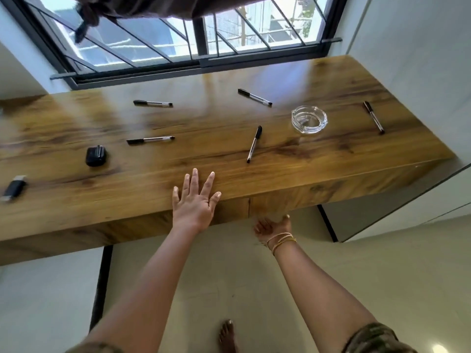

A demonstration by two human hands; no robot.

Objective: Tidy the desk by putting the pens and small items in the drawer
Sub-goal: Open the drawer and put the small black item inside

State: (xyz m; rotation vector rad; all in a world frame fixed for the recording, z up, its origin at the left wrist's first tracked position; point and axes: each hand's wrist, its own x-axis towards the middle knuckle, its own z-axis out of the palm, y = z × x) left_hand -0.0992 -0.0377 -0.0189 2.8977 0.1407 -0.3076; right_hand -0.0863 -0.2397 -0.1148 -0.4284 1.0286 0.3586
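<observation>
Several black-capped pens lie scattered on the wooden desk (pixel 344 154): one at the back left (pixel 152 103), one at the back middle (pixel 254 97), one left of centre (pixel 150 140), one in the middle (pixel 254 144) and one at the far right (pixel 374 117). A black earbud case (pixel 95 156) and a small black-and-silver device (pixel 14 189) sit at the left. My left hand (pixel 195 202) rests flat on the front edge, fingers spread, holding nothing. My right hand (pixel 274 226) is palm up just under the closed drawer front (pixel 280 200), thumb touching its lower edge; its grip is unclear.
A clear glass ashtray (pixel 309 119) stands at the right of the desk. A barred window (pixel 204 42) runs behind the desk, and a white wall closes its right end. Pale tiled floor and my bare foot (pixel 226 335) lie below.
</observation>
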